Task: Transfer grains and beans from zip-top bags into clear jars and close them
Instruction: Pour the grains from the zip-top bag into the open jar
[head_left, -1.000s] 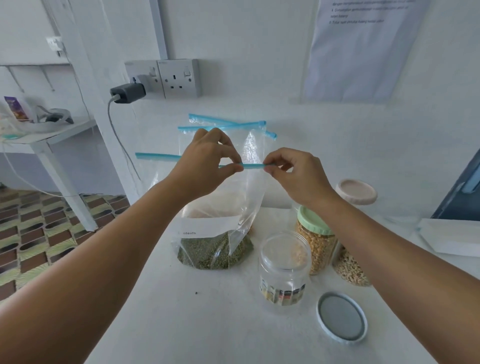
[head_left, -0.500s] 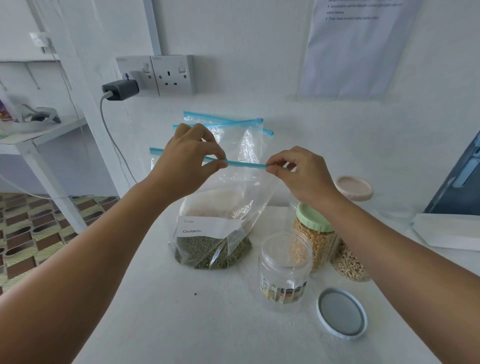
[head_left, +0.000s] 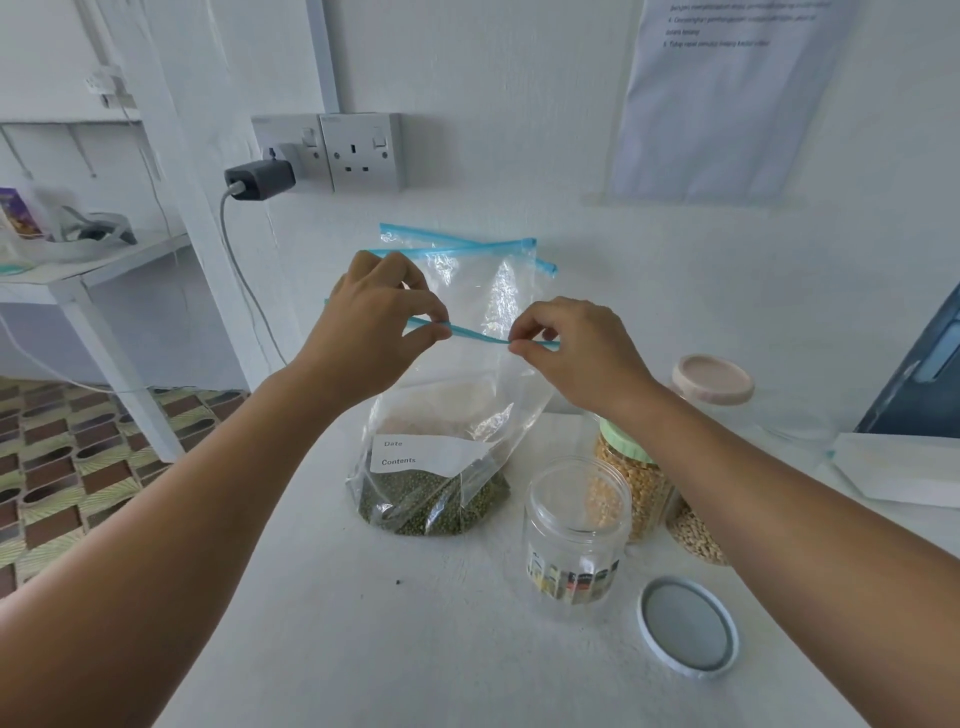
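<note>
white counter (head_left: 363, 649) and wall fill the view. since a second ago my left hand (head_left: 363, 332) slid left along the blue zip strip (head_left: 478, 336) while my right hand (head_left: 576, 348) kept pinching its other end, so the seal looks to be parting. both hands pinch the strip atop the bag of green beans (head_left: 436, 499), which stands just left of the empty open jar (head_left: 576, 525).

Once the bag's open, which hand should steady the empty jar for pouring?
Probably the right hand: the empty jar stands on its side of the bag; the left hand would have to cross the bag.
</note>
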